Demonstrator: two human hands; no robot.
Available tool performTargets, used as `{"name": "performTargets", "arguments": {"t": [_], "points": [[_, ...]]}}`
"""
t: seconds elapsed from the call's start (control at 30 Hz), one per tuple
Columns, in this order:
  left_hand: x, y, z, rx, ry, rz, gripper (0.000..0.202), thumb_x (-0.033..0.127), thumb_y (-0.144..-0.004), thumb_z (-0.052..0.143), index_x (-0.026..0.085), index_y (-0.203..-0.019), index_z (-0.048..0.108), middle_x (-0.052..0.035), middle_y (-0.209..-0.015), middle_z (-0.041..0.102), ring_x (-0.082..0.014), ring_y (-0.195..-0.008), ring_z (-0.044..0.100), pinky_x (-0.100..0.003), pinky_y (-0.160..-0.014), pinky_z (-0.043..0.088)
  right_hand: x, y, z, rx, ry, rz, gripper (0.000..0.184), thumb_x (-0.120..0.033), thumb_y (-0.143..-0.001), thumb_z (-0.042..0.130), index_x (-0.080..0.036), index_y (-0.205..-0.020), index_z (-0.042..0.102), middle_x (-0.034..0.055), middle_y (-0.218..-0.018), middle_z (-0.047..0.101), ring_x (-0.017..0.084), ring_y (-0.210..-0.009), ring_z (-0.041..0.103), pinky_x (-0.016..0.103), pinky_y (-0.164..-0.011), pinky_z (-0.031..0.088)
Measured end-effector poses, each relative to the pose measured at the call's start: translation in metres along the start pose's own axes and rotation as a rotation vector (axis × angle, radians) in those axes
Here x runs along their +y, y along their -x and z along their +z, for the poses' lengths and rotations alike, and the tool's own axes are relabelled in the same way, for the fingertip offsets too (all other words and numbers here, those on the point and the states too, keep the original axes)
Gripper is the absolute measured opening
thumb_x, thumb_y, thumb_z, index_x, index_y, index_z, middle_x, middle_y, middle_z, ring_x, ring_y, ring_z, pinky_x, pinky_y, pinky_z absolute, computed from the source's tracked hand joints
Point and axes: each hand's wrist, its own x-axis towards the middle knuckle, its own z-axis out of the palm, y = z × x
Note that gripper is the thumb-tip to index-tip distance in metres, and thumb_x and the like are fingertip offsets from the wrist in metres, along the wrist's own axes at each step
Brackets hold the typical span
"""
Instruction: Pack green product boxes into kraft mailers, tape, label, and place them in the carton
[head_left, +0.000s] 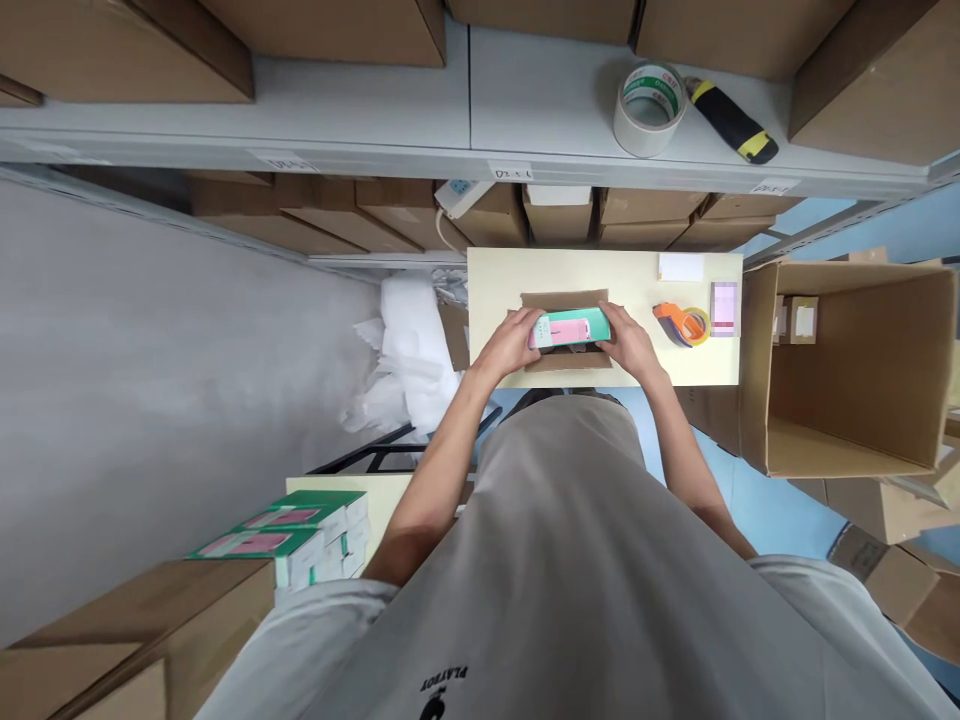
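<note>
Between my two hands is a green, white and pink product box (571, 328), gripped at its short ends. My left hand (511, 342) wraps its left end and my right hand (628, 340) its right end. Directly beneath lies an open cardboard carton (566, 361) with its front and back flaps folded out. The product box hides most of the carton's inside, so I cannot tell how deep it sits. Both rest over a pale yellow table (637, 275).
On the table's right are an orange tape dispenser (681, 324), a purple-and-white pack (724, 308) and white labels (681, 267). A large open carton (855, 370) stands to the right. Similar green boxes (300, 530) are stacked lower left. The shelf above holds a tape roll (650, 108) and utility knife (731, 120).
</note>
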Motion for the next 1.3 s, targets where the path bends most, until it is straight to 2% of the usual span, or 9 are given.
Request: {"name": "performTargets", "arguments": {"t": [0.13, 0.3, 0.57, 0.73, 0.87, 1.0, 1.17, 1.23, 1.3], "points": [[-0.009, -0.01, 0.013, 0.004, 0.014, -0.029, 0.086, 0.006, -0.074, 0.075, 0.017, -0.158, 0.061, -0.0165, -0.154, 0.065, -0.0382, -0.146, 0.059, -0.045, -0.128, 0.048, 0.016, -0.012, 0.017, -0.026, -0.004, 0.046, 0.084, -0.015, -0.09, 0.074, -0.021, -0.171, 0.052, 0.0154, -0.174, 0.058, 0.038, -0.153, 0.063, 0.058, -0.125, 0.058], [-0.012, -0.018, 0.026, -0.002, -0.026, -0.089, 0.088, 0.004, -0.074, 0.071, 0.015, -0.161, 0.061, -0.0169, -0.155, 0.067, -0.039, -0.147, 0.059, -0.048, -0.13, 0.047, 0.026, -0.022, 0.03, -0.044, 0.032, 0.061, 0.082, -0.013, -0.088, 0.075, -0.016, -0.167, 0.054, 0.017, -0.172, 0.059, 0.037, -0.157, 0.058, 0.055, -0.131, 0.053], [-0.004, -0.026, 0.036, -0.045, -0.206, -0.127, 0.08, 0.004, -0.08, 0.066, 0.014, -0.159, 0.065, -0.0179, -0.156, 0.072, -0.0407, -0.141, 0.062, -0.053, -0.124, 0.05, 0.014, -0.026, 0.032, -0.164, 0.311, 0.067, 0.08, -0.014, -0.095, 0.071, -0.011, -0.172, 0.047, 0.0234, -0.18, 0.042, 0.041, -0.157, 0.049, 0.056, -0.122, 0.059], [0.0, -0.032, 0.05, -0.054, -0.278, -0.197, 0.067, 0.003, -0.088, 0.058, 0.01, -0.154, 0.069, -0.0248, -0.151, 0.074, -0.0449, -0.138, 0.064, -0.062, -0.119, 0.046, -0.002, -0.034, 0.042, -0.193, 0.485, 0.087, 0.065, -0.008, -0.104, 0.056, -0.006, -0.169, 0.051, 0.0288, -0.169, 0.052, 0.042, -0.149, 0.052, 0.054, -0.116, 0.06], [-0.004, -0.04, 0.063, -0.067, -0.299, -0.213, 0.062, 0.003, -0.095, 0.054, 0.005, -0.155, 0.066, -0.03, -0.144, 0.075, -0.0433, -0.134, 0.067, -0.059, -0.12, 0.041, -0.009, -0.04, 0.049, -0.233, 0.576, 0.108, 0.058, -0.002, -0.108, 0.04, -0.002, -0.164, 0.056, 0.0307, -0.161, 0.057, 0.039, -0.148, 0.051, 0.05, -0.114, 0.056], [-0.008, -0.049, 0.07, -0.096, -0.37, -0.22, 0.057, 0.002, -0.1, 0.044, 0.002, -0.152, 0.066, -0.0294, -0.133, 0.078, -0.0393, -0.125, 0.069, -0.054, -0.118, 0.038, -0.011, -0.05, 0.053, -0.3, 0.627, 0.11, 0.05, -0.005, -0.109, 0.044, -0.002, -0.153, 0.068, 0.0312, -0.15, 0.064, 0.039, -0.14, 0.055, 0.048, -0.108, 0.055], [-0.006, -0.059, 0.07, -0.074, -0.365, -0.232, 0.055, 0.0, -0.098, 0.042, 0.004, -0.143, 0.072, -0.0279, -0.122, 0.081, -0.0373, -0.116, 0.071, -0.055, -0.116, 0.04, -0.015, -0.061, 0.057, -0.301, 0.655, 0.1, 0.049, -0.004, -0.105, 0.045, -0.002, -0.142, 0.076, 0.0324, -0.141, 0.069, 0.04, -0.134, 0.058, 0.049, -0.101, 0.056], [-0.003, -0.057, 0.067, -0.067, -0.363, -0.231, 0.055, 0.0, -0.097, 0.043, 0.004, -0.144, 0.072, -0.0281, -0.124, 0.081, -0.0376, -0.119, 0.071, -0.055, -0.116, 0.042, -0.014, -0.058, 0.054, -0.283, 0.638, 0.089, 0.049, -0.004, -0.103, 0.048, -0.002, -0.144, 0.075, 0.0323, -0.141, 0.07, 0.04, -0.134, 0.057, 0.05, -0.102, 0.056], [0.001, -0.047, 0.063, -0.051, -0.343, -0.212, 0.056, 0.002, -0.096, 0.049, 0.007, -0.147, 0.072, -0.0275, -0.136, 0.078, -0.0384, -0.131, 0.068, -0.055, -0.117, 0.044, -0.008, -0.049, 0.047, -0.254, 0.576, 0.056, 0.048, -0.008, -0.103, 0.055, -0.003, -0.147, 0.073, 0.0305, -0.145, 0.069, 0.04, -0.137, 0.056, 0.051, -0.109, 0.054]]}}
